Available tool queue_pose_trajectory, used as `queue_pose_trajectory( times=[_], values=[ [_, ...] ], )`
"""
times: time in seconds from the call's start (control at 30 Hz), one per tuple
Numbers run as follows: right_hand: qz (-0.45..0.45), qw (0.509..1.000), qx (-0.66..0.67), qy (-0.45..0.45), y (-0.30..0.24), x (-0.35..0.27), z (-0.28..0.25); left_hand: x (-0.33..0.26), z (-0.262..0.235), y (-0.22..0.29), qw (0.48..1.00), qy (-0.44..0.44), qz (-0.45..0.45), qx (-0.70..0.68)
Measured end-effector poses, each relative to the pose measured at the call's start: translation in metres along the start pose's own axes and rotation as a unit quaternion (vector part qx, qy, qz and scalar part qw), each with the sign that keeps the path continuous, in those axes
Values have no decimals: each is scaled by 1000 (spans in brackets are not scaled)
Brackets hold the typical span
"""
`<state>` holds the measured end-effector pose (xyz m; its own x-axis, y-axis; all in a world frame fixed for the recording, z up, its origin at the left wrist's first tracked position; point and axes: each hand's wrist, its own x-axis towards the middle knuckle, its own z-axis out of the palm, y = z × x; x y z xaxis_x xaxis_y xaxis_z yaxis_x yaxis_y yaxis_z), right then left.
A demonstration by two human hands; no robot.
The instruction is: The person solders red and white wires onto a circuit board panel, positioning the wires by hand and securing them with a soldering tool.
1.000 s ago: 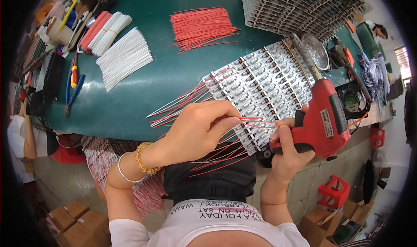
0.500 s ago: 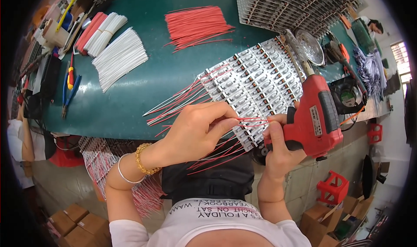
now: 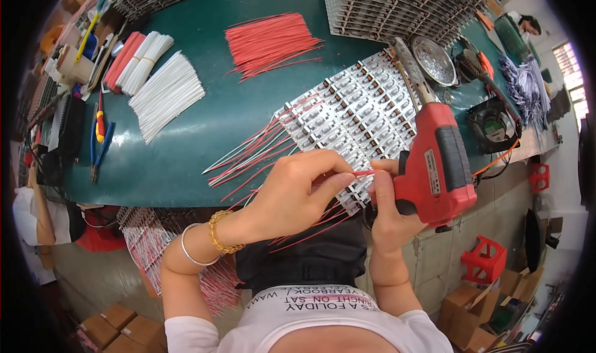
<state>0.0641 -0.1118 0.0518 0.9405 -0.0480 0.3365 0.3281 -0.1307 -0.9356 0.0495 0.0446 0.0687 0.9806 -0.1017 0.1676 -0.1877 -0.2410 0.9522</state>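
Note:
My left hand (image 3: 295, 188) pinches a small bunch of red wires (image 3: 364, 173) in front of the panel's near edge. At the other end of the bunch are the thumb and forefinger of my right hand (image 3: 392, 219), pressed together. That same hand also grips a red and black soldering gun (image 3: 442, 167), its metal tip pointing away from me. Beneath lies a white panel of small circuit boards (image 3: 347, 108). Red and white wires (image 3: 248, 151) stick out from its left edge, some soldered on as far as I can see. My fingers hide part of the bunch.
Loose red wires (image 3: 267, 46) and white wires (image 3: 166, 95) lie in piles on the green table (image 3: 167, 170). Blue-handled pliers (image 3: 101, 145) rest at left. A round metal dish (image 3: 433, 61) and a small black fan (image 3: 493, 126) stand at right.
My hands have come closer together, and the red wires between them are now gathered into one tight bunch. The soldering gun has shifted slightly left within the view.

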Motion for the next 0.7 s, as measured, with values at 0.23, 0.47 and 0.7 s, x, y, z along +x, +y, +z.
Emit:
queue_pose_trajectory(
  times=[0.23,0.47,0.7],
  values=[
    [-69,996,-5,-56,-5,-5,2,-7,-5,-10,980,28,-144,-132],
    [-91,986,-69,-121,6,-14,-6,-3,-3,-2,995,26,-84,-51],
    [-19,994,-19,-103,-9,-12,-9,-4,-3,-2,996,29,-77,-39]
  ],
)
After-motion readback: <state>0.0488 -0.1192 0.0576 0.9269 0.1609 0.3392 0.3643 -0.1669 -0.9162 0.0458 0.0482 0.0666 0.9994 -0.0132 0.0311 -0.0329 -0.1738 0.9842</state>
